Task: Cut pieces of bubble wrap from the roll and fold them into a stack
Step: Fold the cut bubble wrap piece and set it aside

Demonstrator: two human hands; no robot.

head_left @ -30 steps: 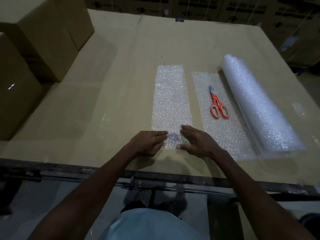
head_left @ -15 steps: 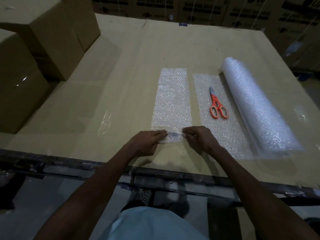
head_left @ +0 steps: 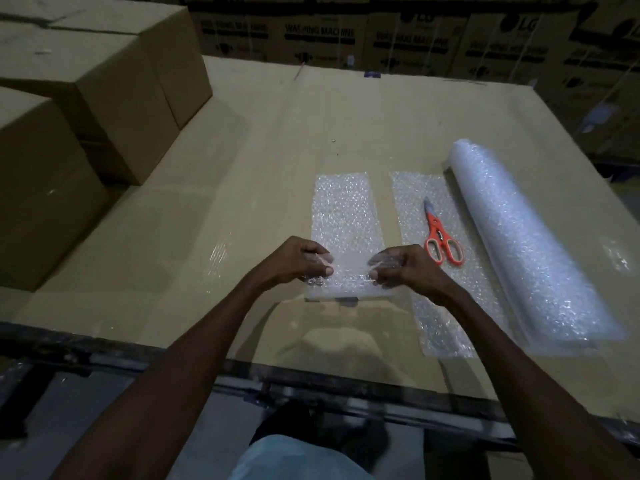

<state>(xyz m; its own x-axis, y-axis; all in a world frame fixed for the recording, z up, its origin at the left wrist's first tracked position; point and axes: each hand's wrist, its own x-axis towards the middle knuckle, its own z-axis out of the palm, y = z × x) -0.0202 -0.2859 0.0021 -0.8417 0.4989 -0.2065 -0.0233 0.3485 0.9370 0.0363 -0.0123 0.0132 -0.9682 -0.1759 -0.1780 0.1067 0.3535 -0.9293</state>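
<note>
I see the desk (head_left: 277,140), a broad flat top covered in tan cardboard, its near edge a dark metal rail. On its left side stand plain brown cardboard boxes (head_left: 104,81), all closed, so I cannot tell what they hold; the nearest one is cut off by the frame. Behind the desk runs a wall of printed cartons (head_left: 398,39), dim and blurred, with only "WASHING MACHINE" partly legible.

On the right lies the bubble wrap roll (head_left: 526,244), a long translucent cylinder, with its loose end (head_left: 436,289) spread flat beside it. Orange-handled scissors (head_left: 440,237) rest on that loose end, blades shut and pointing away from me.

Left of it lies the cut piece (head_left: 343,209), a narrow bubbled strip. Its near end is lifted off the desk and doubled over. My left hand (head_left: 294,261) pinches that raised end at its left edge, my right hand (head_left: 408,268) pinches its right edge, fingers curled round the film. The fold blurs where the fingertips cover it.
</note>
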